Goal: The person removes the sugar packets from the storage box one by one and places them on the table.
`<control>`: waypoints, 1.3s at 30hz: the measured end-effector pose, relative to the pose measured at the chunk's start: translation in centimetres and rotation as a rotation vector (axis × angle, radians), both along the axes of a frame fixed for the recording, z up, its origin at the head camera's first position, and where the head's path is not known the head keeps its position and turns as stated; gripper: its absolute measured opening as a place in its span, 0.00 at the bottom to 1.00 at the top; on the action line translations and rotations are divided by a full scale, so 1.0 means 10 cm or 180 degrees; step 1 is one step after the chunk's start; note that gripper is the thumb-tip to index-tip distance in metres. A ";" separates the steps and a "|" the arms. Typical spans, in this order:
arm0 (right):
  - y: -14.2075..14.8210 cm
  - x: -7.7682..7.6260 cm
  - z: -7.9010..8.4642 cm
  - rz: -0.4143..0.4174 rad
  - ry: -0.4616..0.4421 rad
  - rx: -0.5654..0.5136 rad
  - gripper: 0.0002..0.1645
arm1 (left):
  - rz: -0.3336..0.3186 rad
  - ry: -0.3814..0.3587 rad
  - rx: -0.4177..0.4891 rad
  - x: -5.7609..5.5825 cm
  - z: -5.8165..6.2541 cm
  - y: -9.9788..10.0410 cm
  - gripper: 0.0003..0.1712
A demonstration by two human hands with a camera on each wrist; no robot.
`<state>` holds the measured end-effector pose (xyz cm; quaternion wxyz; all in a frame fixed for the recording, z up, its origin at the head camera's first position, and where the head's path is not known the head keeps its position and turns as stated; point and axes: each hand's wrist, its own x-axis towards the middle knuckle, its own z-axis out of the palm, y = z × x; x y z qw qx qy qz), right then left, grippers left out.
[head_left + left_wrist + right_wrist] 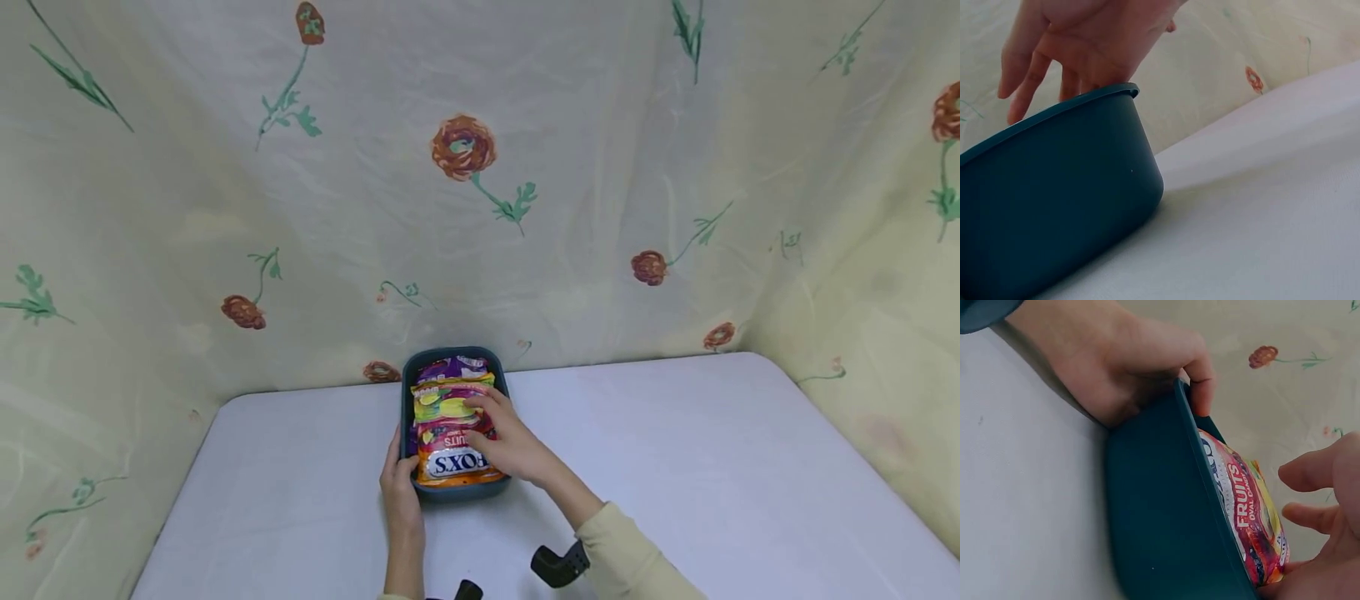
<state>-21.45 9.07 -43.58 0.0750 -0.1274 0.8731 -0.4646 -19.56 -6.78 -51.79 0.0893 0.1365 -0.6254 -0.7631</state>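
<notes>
A dark teal plastic bin (461,493) stands at the back of the table. On top in it lies a Fox's fruit candy bag (438,429), its lettering upside down in the head view. A purple packet (465,364) shows behind that bag, partly covered. My left hand (401,492) grips the bin's near left side; in the right wrist view its thumb hooks over the rim and its fingers lie along the outer wall. My right hand (517,442) is over the candy bag's right part, thumb and fingers spread apart, fingertips right at the bag.
A white-covered table (675,467) extends to both sides of the bin. Flower-patterned curtains (585,167) hang behind and beside it. Black wrist camera mounts (558,567) show near the front, below the forearms.
</notes>
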 end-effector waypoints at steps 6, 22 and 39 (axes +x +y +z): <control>-0.01 -0.04 -0.04 0.0014 -0.0184 0.0043 0.27 | -0.0003 -0.0002 -0.0007 -0.01 -0.01 0.00 0.34; 0.03 -0.01 -0.12 0.0009 0.0011 -0.0325 0.26 | 0.0009 -0.0062 -0.0014 -0.04 0.02 -0.01 0.34; 0.19 0.08 -0.17 0.0264 0.0250 -0.0462 0.27 | 0.0030 -0.0130 0.0008 -0.04 0.01 -0.01 0.35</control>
